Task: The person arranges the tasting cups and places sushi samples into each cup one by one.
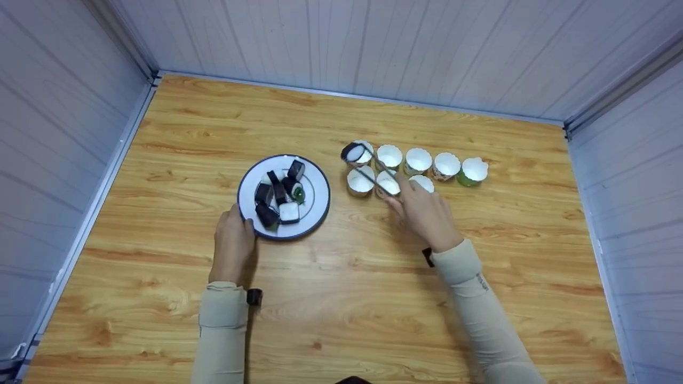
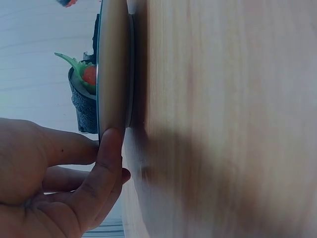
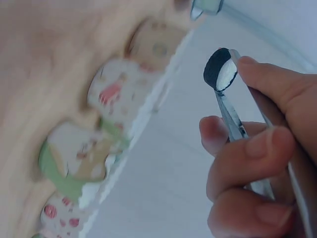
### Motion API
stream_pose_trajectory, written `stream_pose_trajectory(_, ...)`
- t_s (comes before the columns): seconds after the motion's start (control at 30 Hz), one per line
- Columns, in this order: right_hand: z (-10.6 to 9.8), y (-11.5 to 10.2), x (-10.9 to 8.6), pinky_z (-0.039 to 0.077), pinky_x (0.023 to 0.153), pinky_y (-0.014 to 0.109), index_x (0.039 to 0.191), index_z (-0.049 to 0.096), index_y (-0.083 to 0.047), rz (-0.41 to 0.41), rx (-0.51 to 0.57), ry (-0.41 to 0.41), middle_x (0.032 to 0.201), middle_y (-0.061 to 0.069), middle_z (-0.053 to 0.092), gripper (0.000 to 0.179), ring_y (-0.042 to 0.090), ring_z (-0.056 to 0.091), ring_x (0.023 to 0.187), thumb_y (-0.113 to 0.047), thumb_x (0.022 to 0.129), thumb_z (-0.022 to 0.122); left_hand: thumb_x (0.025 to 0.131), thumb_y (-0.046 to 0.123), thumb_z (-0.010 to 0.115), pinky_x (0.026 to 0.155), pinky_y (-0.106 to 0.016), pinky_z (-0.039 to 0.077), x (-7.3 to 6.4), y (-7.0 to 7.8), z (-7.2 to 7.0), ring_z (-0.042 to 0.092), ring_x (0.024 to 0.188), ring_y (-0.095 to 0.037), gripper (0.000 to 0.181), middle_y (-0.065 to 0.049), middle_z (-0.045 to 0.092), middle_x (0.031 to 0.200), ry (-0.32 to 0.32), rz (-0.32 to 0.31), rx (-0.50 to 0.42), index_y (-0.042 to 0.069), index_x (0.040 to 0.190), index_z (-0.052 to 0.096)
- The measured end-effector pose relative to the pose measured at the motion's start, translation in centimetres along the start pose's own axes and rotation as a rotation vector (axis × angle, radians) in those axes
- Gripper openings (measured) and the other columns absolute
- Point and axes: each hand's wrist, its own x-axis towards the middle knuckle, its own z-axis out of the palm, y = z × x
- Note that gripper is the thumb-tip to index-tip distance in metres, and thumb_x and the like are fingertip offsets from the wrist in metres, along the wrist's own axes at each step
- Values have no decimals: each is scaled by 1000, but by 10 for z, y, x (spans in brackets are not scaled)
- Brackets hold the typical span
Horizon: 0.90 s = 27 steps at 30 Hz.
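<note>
My left hand (image 1: pixel 233 240) pinches the near left rim of a white plate (image 1: pixel 316 200) with a blue edge. Several dark-wrapped sushi pieces (image 1: pixel 278 192) lie on it; in the left wrist view one roll (image 2: pixel 84 106) shows green leaf and an orange filling. Metal tongs (image 1: pixel 376 182) are gripped in my right hand (image 1: pixel 427 216). Between their tips is a round sushi piece (image 1: pixel 354 153) with white rice and a black wrap, held above the leftmost paper cups (image 1: pixel 360 182). In the right wrist view, the sushi piece (image 3: pixel 218 70) is tilted on its side.
More white-lined paper cups (image 1: pixel 418 160) with patterned outsides stand in two rows to the right of the plate, the front row partly behind my right hand. Pale panel walls (image 1: pixel 331 42) enclose the wooden table (image 1: pixel 331 298) at the back and both sides.
</note>
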Motion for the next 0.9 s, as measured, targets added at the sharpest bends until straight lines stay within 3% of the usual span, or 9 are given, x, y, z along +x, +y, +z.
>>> stream_pose_trajectory(0.13,-2,12,9,50,52,50,139,47,-8,79,12,-65,101,16,65,50,36,61,68,-40,102,58,103,3,46,106,-54,41,0,1,0,48,124,-45,45,-34,51,129,-1,8,-5,-13,145,39)
stream_pose_trajectory(0.3,0,18,15,52,62,56,142,45,-7,114,27,-129,117,21,64,53,42,65,83,-40,102,57,104,3,46,107,-53,40,1,1,0,48,126,-45,46,-33,50,131,-5,-6,-6,-12,146,38)
stream_pose_trajectory(0.6,4,20,21,52,69,58,143,46,-8,127,38,-151,124,20,62,55,45,65,90,-40,101,59,104,3,45,106,-52,42,0,-1,1,50,123,-44,45,-32,52,129,5,-8,-14,-11,146,38)
stream_pose_trajectory(0.9,6,19,23,52,72,61,144,45,-8,151,48,-164,117,22,65,56,46,64,94,-42,101,59,104,4,46,107,-52,40,0,-2,2,49,125,-45,46,-33,50,131,1,-11,-7,-12,146,36)
